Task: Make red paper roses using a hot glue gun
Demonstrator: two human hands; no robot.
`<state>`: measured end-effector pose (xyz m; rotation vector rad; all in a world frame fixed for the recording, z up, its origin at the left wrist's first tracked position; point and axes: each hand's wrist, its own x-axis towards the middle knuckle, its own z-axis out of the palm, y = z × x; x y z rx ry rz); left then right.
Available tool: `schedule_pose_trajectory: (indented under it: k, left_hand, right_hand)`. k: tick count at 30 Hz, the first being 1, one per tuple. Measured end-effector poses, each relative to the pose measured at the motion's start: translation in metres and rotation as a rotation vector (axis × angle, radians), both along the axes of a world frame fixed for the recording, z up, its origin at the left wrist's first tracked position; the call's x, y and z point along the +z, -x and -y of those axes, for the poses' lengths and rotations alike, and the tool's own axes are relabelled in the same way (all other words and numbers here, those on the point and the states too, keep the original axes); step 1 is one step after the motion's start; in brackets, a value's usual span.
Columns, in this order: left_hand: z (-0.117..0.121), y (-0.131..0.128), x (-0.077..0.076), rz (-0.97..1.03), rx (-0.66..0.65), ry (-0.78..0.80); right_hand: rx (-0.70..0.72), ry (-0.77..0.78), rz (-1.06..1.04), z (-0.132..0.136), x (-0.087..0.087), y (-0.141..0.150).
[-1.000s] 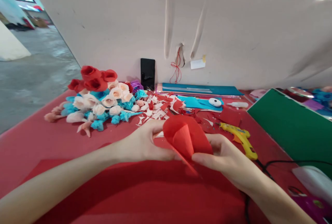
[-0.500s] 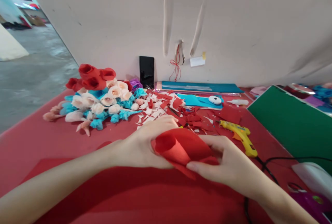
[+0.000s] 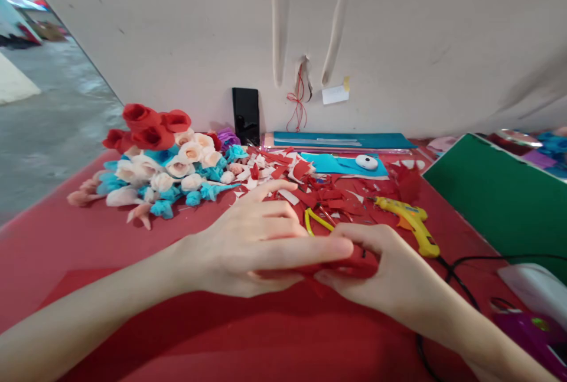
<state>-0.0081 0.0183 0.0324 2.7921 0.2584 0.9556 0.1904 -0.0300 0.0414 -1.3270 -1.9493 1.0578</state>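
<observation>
Both hands meet above the red table, around a piece of red paper (image 3: 361,265) that is mostly hidden between them. My left hand (image 3: 261,246) is closed on its left part, the thumb stretched across the top and the other fingers curled. My right hand (image 3: 376,264) pinches the right side between thumb and fingers. Just beyond the hands lies a tool with yellow handles (image 3: 319,218), partly covered. A yellow glue gun (image 3: 411,222) rests to the right of my right hand. Under my forearms is a flat red sheet (image 3: 199,335).
Paper flowers (image 3: 177,169) in red, cream and blue are piled at left. Red and white paper scraps (image 3: 283,172) cover the back middle. A black phone (image 3: 246,115) leans on the wall. At right are a green board (image 3: 500,199) and a black cable (image 3: 460,287).
My left hand has turned over the rolled red paper, its thumb now across it, hiding most of the roll that showed before. The right hand keeps its pinch. The view has shifted slightly.
</observation>
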Motion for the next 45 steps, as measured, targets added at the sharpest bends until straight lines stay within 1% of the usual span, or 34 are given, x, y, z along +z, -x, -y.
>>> schedule_pose_trajectory:
  k: [3,5,10,15,19,21,25,27,31,35,41,45]
  left_hand:
    - [0.0015,0.0005,0.0001,-0.078,0.001,-0.102]
    - [0.0032,0.0013,-0.0008,-0.106,0.016,-0.136]
    - [0.0014,0.0015,-0.0016,-0.166,0.027,-0.123]
    - [-0.0034,0.0024,-0.0023,-0.154,0.035,-0.147]
    - [-0.0034,0.0021,-0.0005,-0.074,0.040,-0.200]
    - [-0.0026,0.0005,0.0011,-0.021,0.048,-0.182]
    - [-0.0009,-0.0015,0.0026,0.051,0.079,-0.009]
    - [-0.0002,-0.0007,0.0024,0.060,0.078,0.024]
    - [0.0010,0.0018,0.0036,0.032,0.048,-0.001]
    - [0.0018,0.0004,0.0054,0.046,0.072,0.013]
    - [0.0013,-0.0033,0.0058,0.087,0.089,-0.034]
    - [0.0033,-0.0022,0.0040,0.092,0.104,-0.052]
  right_hand:
    - [0.004,0.027,-0.019,-0.0008,-0.0014,-0.0006]
    - [0.008,0.035,-0.023,-0.0011,-0.0022,-0.0010]
    - [0.015,0.067,0.001,-0.0033,-0.0038,-0.0005]
    - [0.020,0.062,-0.027,-0.0054,-0.0026,-0.0009]
    - [0.029,0.061,-0.084,-0.0058,-0.0004,-0.0051]
    - [0.033,0.088,-0.065,-0.0054,0.0000,-0.0071]
    - [0.064,0.169,-0.037,-0.0047,-0.0001,-0.0082]
    - [0.076,0.194,-0.044,-0.0046,0.0002,-0.0081]
    - [0.080,0.245,-0.061,-0.0047,0.0009,-0.0082]
    - [0.065,0.274,-0.085,-0.0047,0.0011,-0.0068]
    - [0.052,0.300,-0.114,-0.0029,0.0020,-0.0048]
    - [0.045,0.290,-0.110,-0.0005,0.0003,-0.0065]
